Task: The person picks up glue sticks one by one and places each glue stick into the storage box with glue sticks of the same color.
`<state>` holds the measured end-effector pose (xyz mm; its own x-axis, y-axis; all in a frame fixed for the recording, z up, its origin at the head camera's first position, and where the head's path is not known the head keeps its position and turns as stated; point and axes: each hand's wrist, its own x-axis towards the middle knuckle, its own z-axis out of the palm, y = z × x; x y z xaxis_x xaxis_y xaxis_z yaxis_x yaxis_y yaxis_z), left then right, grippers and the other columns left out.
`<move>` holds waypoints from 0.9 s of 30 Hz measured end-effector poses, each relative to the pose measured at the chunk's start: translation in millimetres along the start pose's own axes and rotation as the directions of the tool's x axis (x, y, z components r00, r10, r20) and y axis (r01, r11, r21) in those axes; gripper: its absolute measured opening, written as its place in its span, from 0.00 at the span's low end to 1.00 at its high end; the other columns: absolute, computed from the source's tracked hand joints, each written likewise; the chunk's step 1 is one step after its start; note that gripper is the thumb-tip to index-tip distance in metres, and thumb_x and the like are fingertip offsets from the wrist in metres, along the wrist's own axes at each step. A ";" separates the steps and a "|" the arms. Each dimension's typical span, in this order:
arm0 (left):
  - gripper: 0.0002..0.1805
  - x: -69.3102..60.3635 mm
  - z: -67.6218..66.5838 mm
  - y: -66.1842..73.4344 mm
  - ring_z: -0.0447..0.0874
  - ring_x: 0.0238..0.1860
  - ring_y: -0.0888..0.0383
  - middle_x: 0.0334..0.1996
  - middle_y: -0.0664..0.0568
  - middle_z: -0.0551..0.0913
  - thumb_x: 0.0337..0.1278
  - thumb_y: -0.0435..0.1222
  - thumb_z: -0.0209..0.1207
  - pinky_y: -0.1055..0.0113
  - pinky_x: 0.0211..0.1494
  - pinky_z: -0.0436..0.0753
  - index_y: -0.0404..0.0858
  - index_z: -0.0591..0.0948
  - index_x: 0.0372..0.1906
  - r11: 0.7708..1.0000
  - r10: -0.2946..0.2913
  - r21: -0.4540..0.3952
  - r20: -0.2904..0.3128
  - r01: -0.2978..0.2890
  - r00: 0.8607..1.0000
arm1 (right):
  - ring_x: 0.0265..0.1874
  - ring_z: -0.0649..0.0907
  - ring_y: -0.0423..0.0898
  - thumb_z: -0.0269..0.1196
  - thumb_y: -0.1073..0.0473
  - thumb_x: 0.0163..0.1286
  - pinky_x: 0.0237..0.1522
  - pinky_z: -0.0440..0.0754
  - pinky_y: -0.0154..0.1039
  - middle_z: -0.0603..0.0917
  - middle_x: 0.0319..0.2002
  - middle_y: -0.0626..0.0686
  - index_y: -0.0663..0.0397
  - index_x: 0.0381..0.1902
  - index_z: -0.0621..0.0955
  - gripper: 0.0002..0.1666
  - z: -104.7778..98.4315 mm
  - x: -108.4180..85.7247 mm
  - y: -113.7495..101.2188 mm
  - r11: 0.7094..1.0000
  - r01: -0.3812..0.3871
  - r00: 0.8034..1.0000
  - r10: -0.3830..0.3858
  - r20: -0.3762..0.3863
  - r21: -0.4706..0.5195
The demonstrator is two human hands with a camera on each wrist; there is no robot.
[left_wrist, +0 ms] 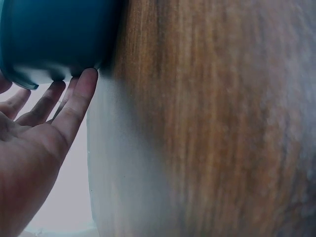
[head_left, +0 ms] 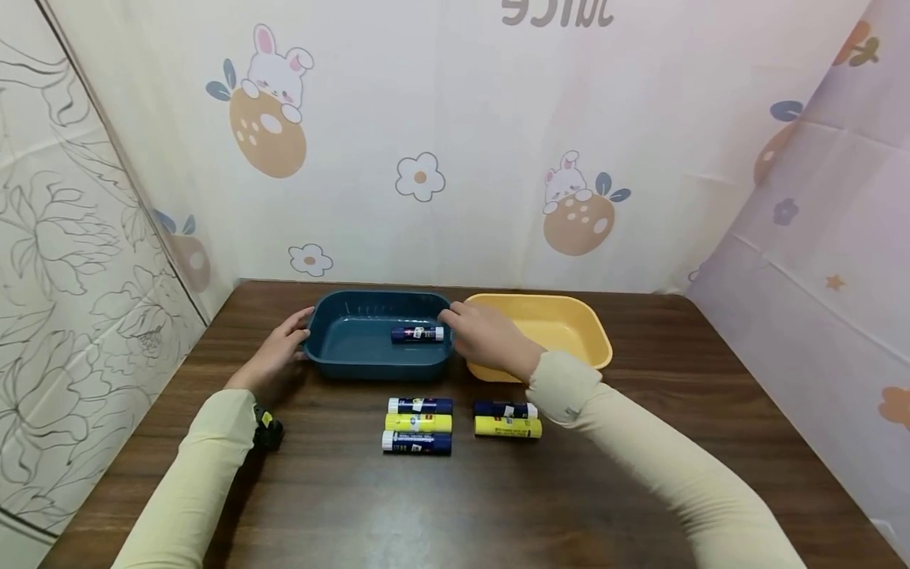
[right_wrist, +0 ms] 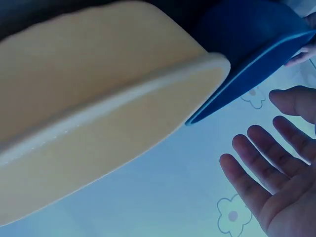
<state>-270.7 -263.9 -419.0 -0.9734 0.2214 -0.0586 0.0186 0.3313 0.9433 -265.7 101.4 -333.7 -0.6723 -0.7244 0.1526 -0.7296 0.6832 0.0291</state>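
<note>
A dark blue tub [head_left: 377,370] stands at the back of the table. My left hand [head_left: 279,348] touches its left end wall, and the left wrist view shows the extended fingers [left_wrist: 74,106] against that wall. Inside the tub lies a navy glue stick [head_left: 417,334] with a white cap. Over the gap between the blue tub and a yellow tub [head_left: 586,332] is my right hand [head_left: 494,338], its fingertips by the blue tub's right rim. In the right wrist view the right hand's fingers [right_wrist: 259,160] are spread, holding nothing.
In front of the blue tub lie a navy glue stick [head_left: 421,405], a yellow one [head_left: 419,423] and another navy one [head_left: 417,442]. By the yellow tub lie a navy glue stick [head_left: 505,409] and a yellow one [head_left: 508,427]. A printed curtain [head_left: 483,229] hangs behind the table.
</note>
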 end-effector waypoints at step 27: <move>0.30 0.2 1.8 1.3 0.60 0.64 0.34 0.69 0.28 0.51 0.74 0.36 0.35 0.45 0.59 0.71 0.36 0.45 0.75 1.000 -0.003 0.017 -0.009 0.003 1.000 | 0.32 0.75 0.41 0.67 0.55 0.60 0.32 0.78 0.38 0.76 0.34 0.46 0.53 0.44 0.81 0.15 36.9 -115.8 -14.4 1.000 0.007 0.998 -0.006 -0.065 0.025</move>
<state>-270.5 -261.8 -418.4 -0.9754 0.2123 -0.0589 0.0190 0.3474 0.9375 -182.0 172.1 -388.2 -0.6586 -0.7209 0.2159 -0.7374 0.6754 0.0056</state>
